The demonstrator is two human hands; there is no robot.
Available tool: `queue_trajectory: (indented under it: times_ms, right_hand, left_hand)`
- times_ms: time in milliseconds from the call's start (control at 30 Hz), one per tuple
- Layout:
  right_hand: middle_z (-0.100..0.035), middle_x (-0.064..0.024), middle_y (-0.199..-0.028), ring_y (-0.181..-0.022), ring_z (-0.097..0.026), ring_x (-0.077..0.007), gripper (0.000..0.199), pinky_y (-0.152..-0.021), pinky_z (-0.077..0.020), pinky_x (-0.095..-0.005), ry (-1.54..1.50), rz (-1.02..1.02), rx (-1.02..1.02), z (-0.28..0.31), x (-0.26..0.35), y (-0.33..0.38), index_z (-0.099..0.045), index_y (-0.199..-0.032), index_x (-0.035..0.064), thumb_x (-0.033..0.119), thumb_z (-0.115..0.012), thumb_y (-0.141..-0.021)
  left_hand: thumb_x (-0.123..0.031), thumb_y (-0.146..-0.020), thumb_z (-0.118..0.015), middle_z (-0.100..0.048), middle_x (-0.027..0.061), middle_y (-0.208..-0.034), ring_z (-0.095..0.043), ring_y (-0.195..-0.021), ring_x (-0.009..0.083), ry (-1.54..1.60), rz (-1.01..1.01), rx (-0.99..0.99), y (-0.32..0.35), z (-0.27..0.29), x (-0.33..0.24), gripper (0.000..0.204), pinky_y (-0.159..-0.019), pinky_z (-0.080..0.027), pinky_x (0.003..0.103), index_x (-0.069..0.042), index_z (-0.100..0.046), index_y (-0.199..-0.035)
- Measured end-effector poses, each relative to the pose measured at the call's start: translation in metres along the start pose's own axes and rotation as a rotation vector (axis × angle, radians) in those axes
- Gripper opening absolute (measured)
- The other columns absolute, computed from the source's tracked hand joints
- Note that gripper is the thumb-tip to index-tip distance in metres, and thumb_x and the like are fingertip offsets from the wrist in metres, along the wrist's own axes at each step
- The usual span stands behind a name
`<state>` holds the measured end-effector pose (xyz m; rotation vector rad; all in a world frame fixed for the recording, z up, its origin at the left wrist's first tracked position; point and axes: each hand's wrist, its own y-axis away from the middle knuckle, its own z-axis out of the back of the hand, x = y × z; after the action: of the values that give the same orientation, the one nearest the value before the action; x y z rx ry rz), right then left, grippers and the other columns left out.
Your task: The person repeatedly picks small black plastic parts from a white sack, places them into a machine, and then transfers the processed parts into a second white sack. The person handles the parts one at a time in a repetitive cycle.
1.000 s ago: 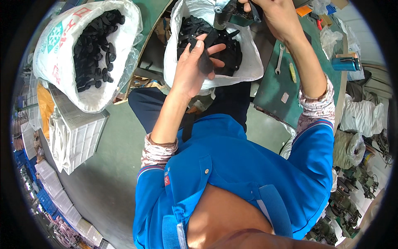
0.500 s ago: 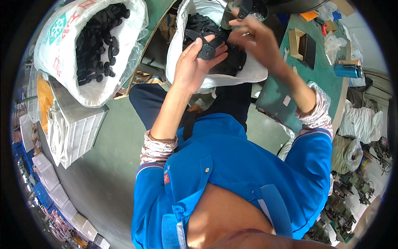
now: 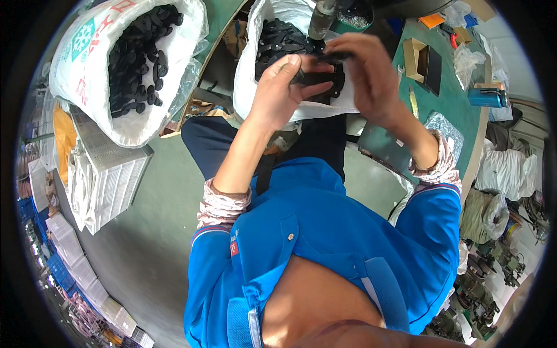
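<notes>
My left hand is closed on a black part with a round end, mostly hidden behind the thumb and fingers. Facing it from the right, my right hand is blurred, with a thin dark piece pinched at its fingertips. Both hands hover over an open white sack holding many black parts. Just beyond my fingertips, a grey metal cylinder with a narrow lower tip points down at the sack.
A dark tub of small shiny pieces stands behind the cylinder. Another white sack of black parts is at left, above a white crate. The green bench at right carries an open cardboard box and a blue flask.
My right hand has come down and toward me from beside the metal cylinder, bringing the dark piece. My left hand has turned and shifted slightly right, covering most of its black part.
</notes>
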<state>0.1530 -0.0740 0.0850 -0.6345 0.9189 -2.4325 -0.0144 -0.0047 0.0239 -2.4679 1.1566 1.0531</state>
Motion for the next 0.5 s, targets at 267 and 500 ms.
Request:
queue_trajectory:
  times_ms: [267,500]
  right_hand:
    - [-0.054,-0.0104,-0.098,-0.095,-0.057,-0.0247,0.041,-0.074,-0.0502,-0.0344,-0.200,-0.405,0.320,-0.021,0.018,0.012,-0.052,-0.123,0.0112,0.002,-0.061,-0.084]
    - [-0.064,-0.0129,-0.098,-0.089,-0.063,-0.0273,0.033,-0.073,-0.0516,-0.0370,-0.140,-0.457,0.217,-0.031,0.012,0.024,-0.056,-0.121,0.0099,0.010,-0.059,-0.088]
  left_hand:
    - [-0.059,-0.096,-0.024,-0.065,0.0228,-0.090,-0.067,-0.087,0.0319,-0.263,0.192,-0.092,0.001,0.004,-0.003,0.067,-0.066,-0.057,0.038,-0.002,-0.031,-0.132]
    - [-0.061,-0.096,-0.023,-0.059,0.0239,-0.107,-0.063,-0.097,0.0315,-0.272,0.217,0.066,0.003,-0.004,-0.002,0.075,-0.068,-0.058,0.039,-0.002,-0.020,-0.143]
